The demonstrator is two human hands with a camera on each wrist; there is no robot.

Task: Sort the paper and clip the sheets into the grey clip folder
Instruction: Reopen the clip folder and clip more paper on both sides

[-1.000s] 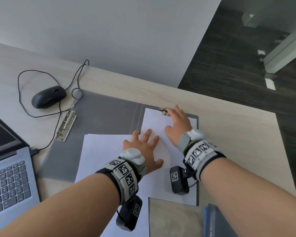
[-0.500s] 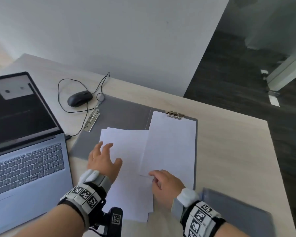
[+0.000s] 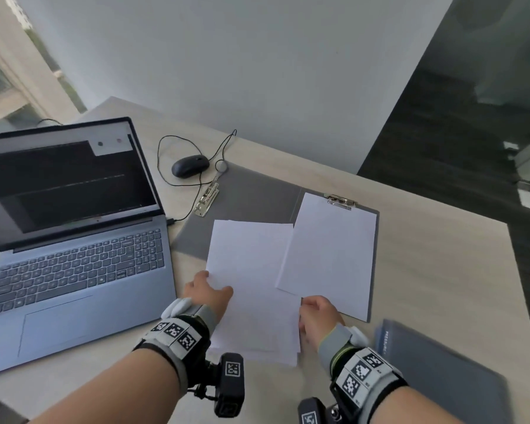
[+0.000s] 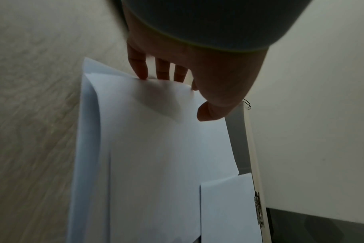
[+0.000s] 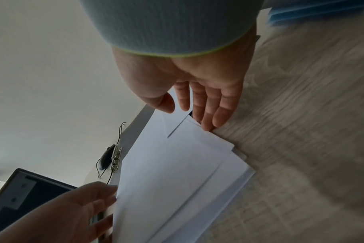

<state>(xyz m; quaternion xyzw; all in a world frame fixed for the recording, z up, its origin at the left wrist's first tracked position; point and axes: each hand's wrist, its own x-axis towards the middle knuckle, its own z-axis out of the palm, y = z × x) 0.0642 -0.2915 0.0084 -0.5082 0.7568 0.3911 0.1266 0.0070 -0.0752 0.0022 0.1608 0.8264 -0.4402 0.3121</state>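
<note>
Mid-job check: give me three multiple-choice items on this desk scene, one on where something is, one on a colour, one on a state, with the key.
1. Where does the computer mouse lie?
A. beyond the open grey clip folder's far-left corner
B. on the laptop keyboard
C. under the right hand

2. What colour is the clip folder?
A. red
B. grey
C. yellow

3. What state is the loose paper stack in?
A. clipped under the metal clip
B. rolled into a tube
C. unclipped, held at its side edges by the left hand and right hand

Key: 1 A, the mouse sits past that corner beside its cable; 2 B, both flaps are grey; 3 C, only the single sheet reaches the clip.
</note>
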